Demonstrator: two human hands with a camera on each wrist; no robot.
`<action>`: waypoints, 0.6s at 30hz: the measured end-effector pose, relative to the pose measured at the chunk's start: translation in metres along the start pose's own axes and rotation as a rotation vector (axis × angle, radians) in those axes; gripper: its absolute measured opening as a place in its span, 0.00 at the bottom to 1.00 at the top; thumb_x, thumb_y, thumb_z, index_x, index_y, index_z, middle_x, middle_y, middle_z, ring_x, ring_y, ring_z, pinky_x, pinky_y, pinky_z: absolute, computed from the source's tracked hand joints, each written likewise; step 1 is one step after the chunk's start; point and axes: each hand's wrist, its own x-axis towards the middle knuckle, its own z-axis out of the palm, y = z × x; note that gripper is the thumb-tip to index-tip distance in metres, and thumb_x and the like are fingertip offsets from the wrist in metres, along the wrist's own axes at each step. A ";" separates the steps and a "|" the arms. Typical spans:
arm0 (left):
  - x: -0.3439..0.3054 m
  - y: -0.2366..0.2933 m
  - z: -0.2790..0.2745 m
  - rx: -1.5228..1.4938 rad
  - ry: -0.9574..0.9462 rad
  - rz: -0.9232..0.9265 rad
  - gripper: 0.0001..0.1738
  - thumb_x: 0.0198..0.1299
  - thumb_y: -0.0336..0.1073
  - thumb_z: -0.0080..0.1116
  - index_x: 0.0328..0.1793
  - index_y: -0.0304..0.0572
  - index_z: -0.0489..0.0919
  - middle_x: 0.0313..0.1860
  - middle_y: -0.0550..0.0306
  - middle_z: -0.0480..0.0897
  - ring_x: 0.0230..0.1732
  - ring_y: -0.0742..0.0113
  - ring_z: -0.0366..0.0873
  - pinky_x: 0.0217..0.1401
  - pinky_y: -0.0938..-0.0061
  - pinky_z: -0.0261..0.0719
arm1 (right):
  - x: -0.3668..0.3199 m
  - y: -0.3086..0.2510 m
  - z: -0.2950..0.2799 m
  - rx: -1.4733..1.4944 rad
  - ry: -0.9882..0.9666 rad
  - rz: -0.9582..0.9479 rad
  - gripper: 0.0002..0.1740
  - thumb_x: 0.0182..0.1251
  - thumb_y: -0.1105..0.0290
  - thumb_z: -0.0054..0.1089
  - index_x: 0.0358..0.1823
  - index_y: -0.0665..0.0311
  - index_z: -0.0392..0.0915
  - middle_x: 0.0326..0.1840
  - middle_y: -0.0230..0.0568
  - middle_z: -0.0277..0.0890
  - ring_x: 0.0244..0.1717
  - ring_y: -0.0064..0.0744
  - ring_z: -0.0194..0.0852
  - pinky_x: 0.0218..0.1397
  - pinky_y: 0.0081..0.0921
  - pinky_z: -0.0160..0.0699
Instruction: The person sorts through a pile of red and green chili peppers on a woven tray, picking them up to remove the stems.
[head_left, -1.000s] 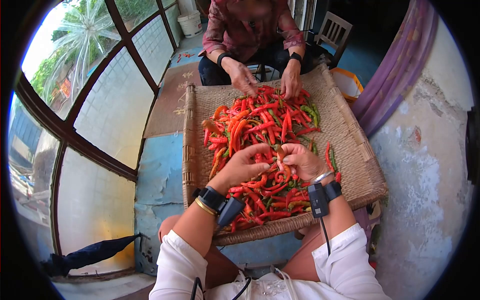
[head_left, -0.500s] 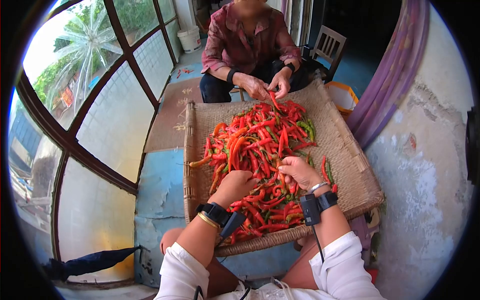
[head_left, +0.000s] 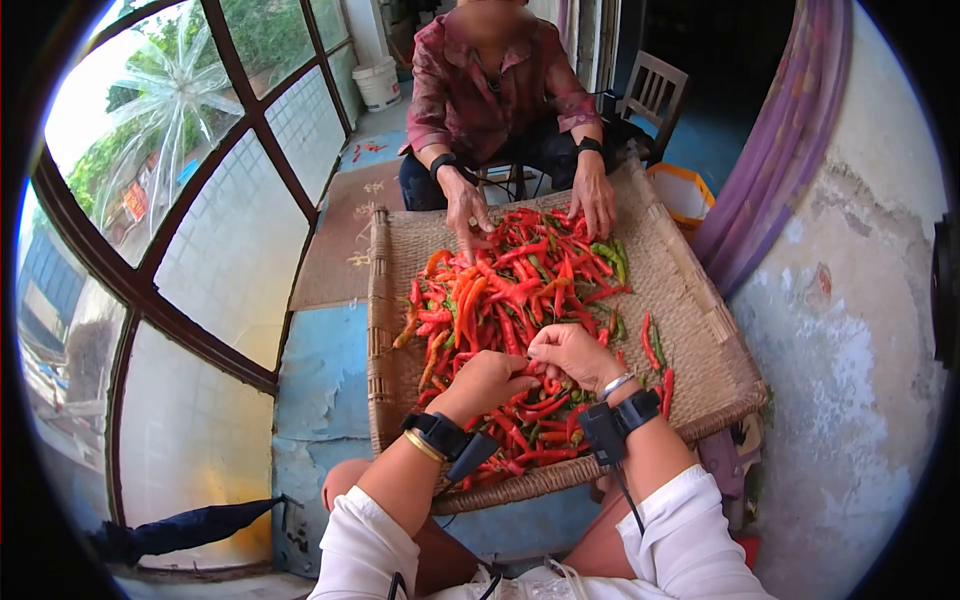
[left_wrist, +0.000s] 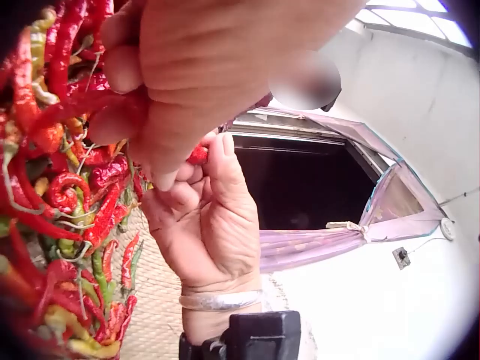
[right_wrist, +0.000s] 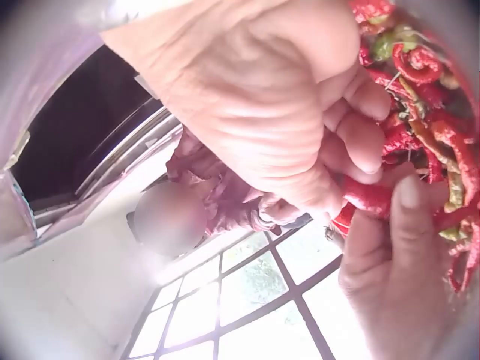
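A heap of chili peppers, mostly red with a few green and orange, lies on a woven tray. My left hand and right hand meet over the near part of the heap. Between them is a red chili pepper, pinched by the left thumb and fingers in the right wrist view. The right fingertips pinch its other end, and a bit of red shows by the right thumb in the left wrist view. The pepper's stem is hidden by the fingers.
Across the tray sits another person, both hands on the far part of the heap. A paned window runs along the left, a rough wall along the right. A chair and a yellow-rimmed container stand behind.
My hands parted from an orange pepper, the left dipping to the heap; now they are together on a red one, nearer me. The other person briefly lifted a red pepper, then returned to the heap.
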 end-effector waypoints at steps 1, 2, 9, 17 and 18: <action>0.000 0.002 -0.001 0.076 0.015 0.014 0.15 0.52 0.45 0.59 0.32 0.40 0.78 0.22 0.46 0.76 0.28 0.48 0.76 0.30 0.60 0.72 | -0.001 -0.002 -0.003 0.003 0.003 0.000 0.07 0.60 0.68 0.57 0.34 0.65 0.74 0.22 0.28 0.74 0.17 0.13 0.68 0.17 0.11 0.65; 0.001 0.001 -0.002 0.076 0.012 0.015 0.15 0.52 0.45 0.59 0.32 0.40 0.78 0.22 0.46 0.76 0.28 0.48 0.76 0.30 0.60 0.72 | -0.003 -0.006 -0.009 0.031 0.071 -0.020 0.07 0.60 0.68 0.57 0.32 0.64 0.73 0.21 0.29 0.73 0.17 0.13 0.67 0.16 0.11 0.64; 0.000 -0.025 -0.008 0.282 0.318 -0.122 0.12 0.49 0.39 0.60 0.39 0.44 0.78 0.34 0.50 0.78 0.38 0.52 0.76 0.41 0.63 0.75 | -0.003 -0.009 -0.041 0.583 0.481 -0.335 0.09 0.62 0.66 0.54 0.39 0.63 0.71 0.27 0.34 0.74 0.23 0.19 0.72 0.20 0.15 0.69; -0.002 -0.033 -0.005 0.553 0.506 -0.276 0.24 0.45 0.39 0.64 0.51 0.51 0.74 0.61 0.43 0.63 0.55 0.45 0.65 0.54 0.61 0.69 | -0.002 -0.001 -0.025 0.401 0.296 -0.122 0.18 0.63 0.67 0.53 0.52 0.67 0.66 0.31 0.37 0.76 0.28 0.22 0.76 0.26 0.15 0.75; -0.002 -0.036 -0.005 0.583 0.506 -0.295 0.24 0.44 0.39 0.64 0.51 0.52 0.74 0.62 0.41 0.61 0.55 0.43 0.64 0.56 0.61 0.68 | -0.003 -0.003 -0.021 0.368 0.286 -0.115 0.17 0.63 0.67 0.53 0.51 0.66 0.68 0.30 0.36 0.76 0.27 0.21 0.76 0.25 0.14 0.74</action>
